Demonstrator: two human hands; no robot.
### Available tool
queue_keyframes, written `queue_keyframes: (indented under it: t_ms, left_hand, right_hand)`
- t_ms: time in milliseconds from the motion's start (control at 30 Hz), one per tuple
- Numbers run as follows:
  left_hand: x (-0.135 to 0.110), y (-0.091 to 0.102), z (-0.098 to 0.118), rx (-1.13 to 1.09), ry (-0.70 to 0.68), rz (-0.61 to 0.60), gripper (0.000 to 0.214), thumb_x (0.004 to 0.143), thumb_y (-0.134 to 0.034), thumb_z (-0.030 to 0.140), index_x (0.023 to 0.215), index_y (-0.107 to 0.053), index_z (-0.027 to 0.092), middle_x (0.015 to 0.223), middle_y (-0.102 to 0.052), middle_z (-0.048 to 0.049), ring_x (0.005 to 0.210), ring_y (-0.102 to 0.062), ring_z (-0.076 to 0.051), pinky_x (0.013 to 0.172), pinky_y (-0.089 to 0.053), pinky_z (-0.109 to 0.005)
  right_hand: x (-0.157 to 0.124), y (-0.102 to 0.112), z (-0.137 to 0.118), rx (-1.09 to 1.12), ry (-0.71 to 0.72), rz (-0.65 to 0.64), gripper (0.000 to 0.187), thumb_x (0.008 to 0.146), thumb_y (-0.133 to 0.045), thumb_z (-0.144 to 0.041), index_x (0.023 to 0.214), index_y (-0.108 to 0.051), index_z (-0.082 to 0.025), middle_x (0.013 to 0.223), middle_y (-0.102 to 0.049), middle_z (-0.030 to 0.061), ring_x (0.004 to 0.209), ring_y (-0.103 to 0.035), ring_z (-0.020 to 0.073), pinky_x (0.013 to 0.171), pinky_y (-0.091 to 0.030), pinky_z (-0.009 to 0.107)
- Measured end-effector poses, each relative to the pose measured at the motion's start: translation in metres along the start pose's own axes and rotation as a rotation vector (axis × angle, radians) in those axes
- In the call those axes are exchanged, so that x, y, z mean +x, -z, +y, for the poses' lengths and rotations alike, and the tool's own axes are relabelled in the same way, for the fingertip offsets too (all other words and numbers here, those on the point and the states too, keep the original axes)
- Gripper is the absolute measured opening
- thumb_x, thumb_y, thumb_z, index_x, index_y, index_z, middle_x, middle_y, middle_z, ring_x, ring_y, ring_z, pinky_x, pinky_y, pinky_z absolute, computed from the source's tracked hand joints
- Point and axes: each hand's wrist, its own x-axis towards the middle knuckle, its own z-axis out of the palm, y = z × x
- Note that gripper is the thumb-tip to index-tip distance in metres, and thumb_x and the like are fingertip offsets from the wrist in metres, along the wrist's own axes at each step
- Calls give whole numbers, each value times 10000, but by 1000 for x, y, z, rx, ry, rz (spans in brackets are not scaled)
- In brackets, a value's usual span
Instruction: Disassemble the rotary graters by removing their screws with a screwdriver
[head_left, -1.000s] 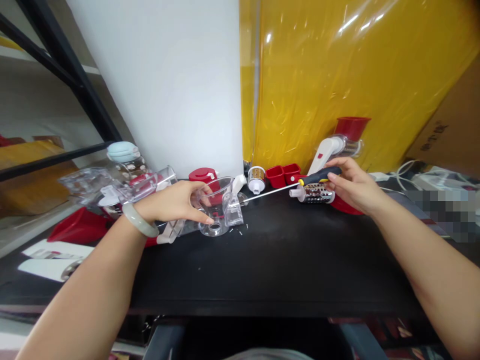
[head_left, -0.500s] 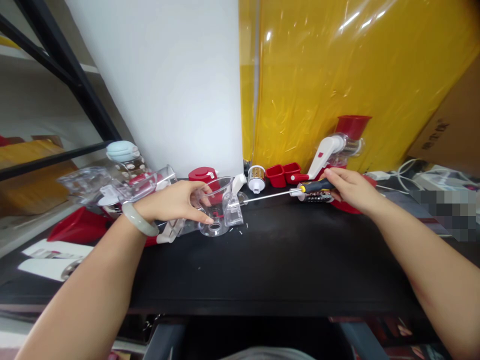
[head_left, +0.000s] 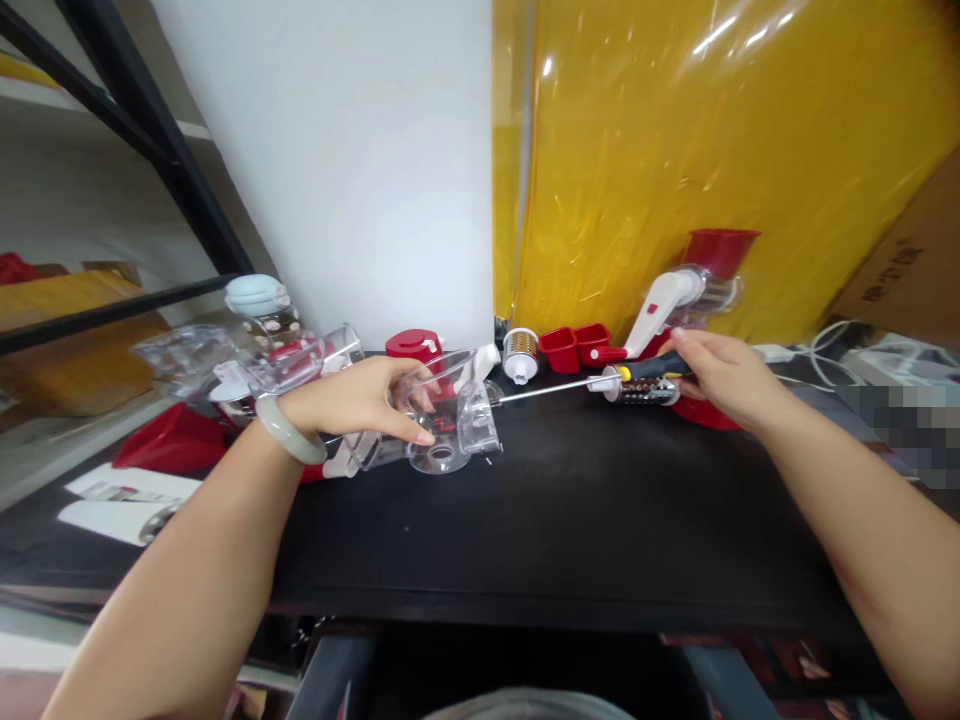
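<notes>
My left hand [head_left: 360, 400], with a pale bangle on the wrist, is wrapped round a clear plastic grater housing [head_left: 450, 425] lying on the black table [head_left: 540, 520]. My right hand [head_left: 720, 375] grips the black and yellow handle of a long screwdriver [head_left: 600, 382]. Its thin metal shaft runs left and its tip meets the clear housing. A small metal grater drum [head_left: 637, 392] lies on the table just under the screwdriver handle.
A red and white rotary grater [head_left: 694, 290] stands behind my right hand against yellow plastic sheeting. Another metal drum [head_left: 519, 355], red tubs [head_left: 574, 345] and a red lid [head_left: 412, 345] line the back. Clear plastic parts [head_left: 225, 360] pile at the left; white cables [head_left: 847, 360] at the right.
My right hand has lowered the screwdriver handle slightly, leveling the shaft against the clear housing. My left hand keeps its grip. The view has shifted a little.
</notes>
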Motion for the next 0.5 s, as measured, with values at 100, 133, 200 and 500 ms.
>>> queue_keyframes:
  t_ms: [100,133,200,500]
  left_hand:
    - [0,-1,2,-6,1,6,596,594,-841,530,1027,-628,181,1058,-728,-78,893,-690,-249,767,-530,-342]
    - [0,-2,2,-3,9,14,612,585,-847,530,1034,-624,179,1063,-727,-80,894,-688,-247,767,-532,-341]
    - [-1,-2,3,6,29,29,647,570,-855,531,1057,-617,178,1069,-726,-82,898,-687,-246,769,-534,-338]
    - [-3,-4,5,95,65,78,722,550,-848,603,1099,-611,198,1072,-734,-72,876,-692,-242,753,-527,-324]
  right_hand:
    - [-2,0,-2,-11,-23,11,563,686,-645,-812,676,-643,-249,566,-544,-11,500,-489,121,409,-403,236]
    - [-3,0,-2,-20,-37,16,548,701,-635,-808,664,-642,-261,564,-548,-7,501,-493,127,403,-400,239]
    - [-5,0,-3,-56,-64,6,534,741,-603,-797,645,-635,-273,527,-537,-2,466,-466,131,371,-360,247]
    - [6,4,13,-23,-8,-109,562,712,-689,-750,744,-652,-190,522,-556,-21,426,-452,80,381,-335,202]
